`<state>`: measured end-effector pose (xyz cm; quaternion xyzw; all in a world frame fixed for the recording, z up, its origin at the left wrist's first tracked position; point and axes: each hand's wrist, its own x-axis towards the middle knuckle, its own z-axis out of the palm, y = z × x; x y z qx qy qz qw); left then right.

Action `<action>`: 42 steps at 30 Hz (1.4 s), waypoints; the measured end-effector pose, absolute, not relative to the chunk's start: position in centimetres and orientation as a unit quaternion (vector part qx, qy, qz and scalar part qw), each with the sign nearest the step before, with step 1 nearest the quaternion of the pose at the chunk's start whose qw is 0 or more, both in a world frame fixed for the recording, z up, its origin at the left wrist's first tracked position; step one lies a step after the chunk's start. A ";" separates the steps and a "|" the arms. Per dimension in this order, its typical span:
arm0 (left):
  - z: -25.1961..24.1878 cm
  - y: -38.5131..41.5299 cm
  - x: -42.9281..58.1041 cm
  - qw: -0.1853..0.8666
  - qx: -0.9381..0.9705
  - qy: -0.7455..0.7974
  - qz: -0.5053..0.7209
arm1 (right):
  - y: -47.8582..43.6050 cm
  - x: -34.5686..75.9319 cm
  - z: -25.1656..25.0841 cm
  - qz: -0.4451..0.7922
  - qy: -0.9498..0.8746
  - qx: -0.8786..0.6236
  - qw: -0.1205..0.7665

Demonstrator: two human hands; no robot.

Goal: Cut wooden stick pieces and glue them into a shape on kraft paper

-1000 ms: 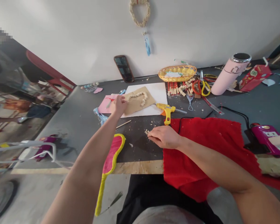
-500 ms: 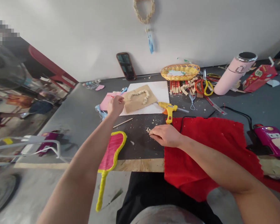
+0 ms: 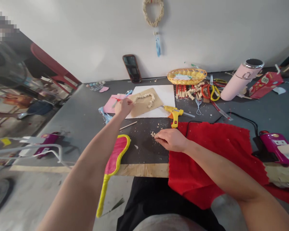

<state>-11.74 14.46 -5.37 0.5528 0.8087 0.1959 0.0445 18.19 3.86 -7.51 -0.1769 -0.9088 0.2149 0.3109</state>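
Note:
My left hand (image 3: pixel 124 106) is pinched at the left edge of the brown card (image 3: pixel 144 109), near the end of a curved row of small beige pieces (image 3: pixel 151 100); what its fingertips hold is too small to name. The card lies on white paper (image 3: pixel 168 93). My right hand (image 3: pixel 170 139) rests closed on the dark table beside small loose beige bits (image 3: pixel 153 134), its fingertips touching or close to them. A yellow glue gun (image 3: pixel 174 116) lies just above it. Under my left forearm is a pink paddle with yellow edging (image 3: pixel 115 155).
Red cloth (image 3: pixel 207 154) hangs over the front edge at right. Behind are a wicker basket (image 3: pixel 187 76), scissors (image 3: pixel 214 92), a pink bottle (image 3: pixel 240 80), a red carton (image 3: pixel 266 85) and a leaning phone (image 3: pixel 132 68). A purple power strip (image 3: pixel 278 147) sits far right.
My left hand has moved slightly right, closer to the left end of the beige row. My right hand has stayed by the loose bits. The whole view has shifted a little.

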 end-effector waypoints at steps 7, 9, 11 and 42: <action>-5.4 14.6 -11.6 0.039 0.554 0.807 0.200 | 3.9 18.2 -7.7 0.220 -0.908 -0.175 0.310; -5.3 14.8 -11.5 0.039 0.553 0.808 0.200 | 3.9 18.1 -7.8 0.220 -0.909 -0.175 0.309; -5.3 14.9 -11.5 0.040 0.550 0.810 0.200 | 3.9 18.1 -7.8 0.218 -0.909 -0.176 0.308; -2.5 6.5 -6.6 0.086 0.698 0.676 0.219 | 3.7 18.4 -7.2 0.206 -0.912 -0.183 0.304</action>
